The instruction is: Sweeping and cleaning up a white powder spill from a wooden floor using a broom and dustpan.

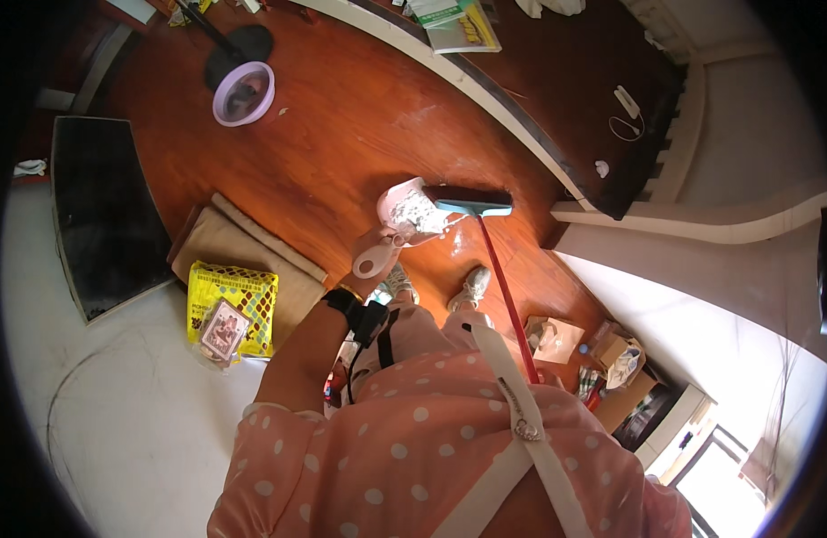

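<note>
My left hand (371, 250) is closed on a pale pink dustpan (388, 200), near its handle (374, 261). A heap of white scraps (414, 211) lies in the pan, and a few bits reach past its right edge. Beside that edge rests the head of a broom (477, 206), light blue with dark bristles. Its red stick (502, 289) slants back towards my body. Only a sliver of my right hand (552, 378) shows at the near end of the stick; the shirt hides the rest.
A lilac basin (271, 94) stands ahead on the reddish wood floor (332, 134). Left are a folded tan mat (242, 245) and a yellow patterned bag (262, 286). A bed frame edge (521, 131) curves ahead right. Paper bags (558, 339) and boxes (625, 400) sit right of my feet.
</note>
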`<state>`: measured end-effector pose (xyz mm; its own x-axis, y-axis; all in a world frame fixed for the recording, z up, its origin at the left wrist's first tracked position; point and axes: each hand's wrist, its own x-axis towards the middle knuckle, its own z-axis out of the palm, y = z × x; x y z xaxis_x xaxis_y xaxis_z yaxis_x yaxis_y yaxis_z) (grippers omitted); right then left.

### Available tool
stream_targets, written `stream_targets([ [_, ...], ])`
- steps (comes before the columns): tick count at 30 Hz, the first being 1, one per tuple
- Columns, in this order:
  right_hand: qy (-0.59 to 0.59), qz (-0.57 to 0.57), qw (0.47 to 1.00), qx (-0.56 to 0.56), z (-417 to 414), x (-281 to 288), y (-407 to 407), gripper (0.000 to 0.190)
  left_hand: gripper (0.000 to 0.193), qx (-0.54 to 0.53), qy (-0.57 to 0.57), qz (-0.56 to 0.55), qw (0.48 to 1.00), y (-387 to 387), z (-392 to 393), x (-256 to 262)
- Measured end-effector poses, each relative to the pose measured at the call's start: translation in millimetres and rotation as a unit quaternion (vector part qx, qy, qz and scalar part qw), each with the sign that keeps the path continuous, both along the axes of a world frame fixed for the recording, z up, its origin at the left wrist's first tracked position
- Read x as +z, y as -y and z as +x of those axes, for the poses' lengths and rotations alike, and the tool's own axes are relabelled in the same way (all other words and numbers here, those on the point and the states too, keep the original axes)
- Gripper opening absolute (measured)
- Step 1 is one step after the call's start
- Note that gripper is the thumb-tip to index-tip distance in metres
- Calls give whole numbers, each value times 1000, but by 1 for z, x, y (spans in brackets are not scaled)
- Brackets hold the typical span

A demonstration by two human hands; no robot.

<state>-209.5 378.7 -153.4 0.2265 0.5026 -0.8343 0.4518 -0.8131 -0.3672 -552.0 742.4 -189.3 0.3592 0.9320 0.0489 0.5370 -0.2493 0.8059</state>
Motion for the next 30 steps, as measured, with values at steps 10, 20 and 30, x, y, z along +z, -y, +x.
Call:
stream_targets([
  [10, 98, 59, 993, 2, -1, 9, 13, 26, 18, 23, 68, -62, 995, 13, 6, 7],
  [20, -22, -31, 985, -167, 9, 56, -59, 14, 29, 36, 1, -70, 997, 48, 20, 10],
  [30, 220, -126, 947, 199, 26, 44, -4, 31, 24, 101, 42, -137, 984, 56, 40, -15],
])
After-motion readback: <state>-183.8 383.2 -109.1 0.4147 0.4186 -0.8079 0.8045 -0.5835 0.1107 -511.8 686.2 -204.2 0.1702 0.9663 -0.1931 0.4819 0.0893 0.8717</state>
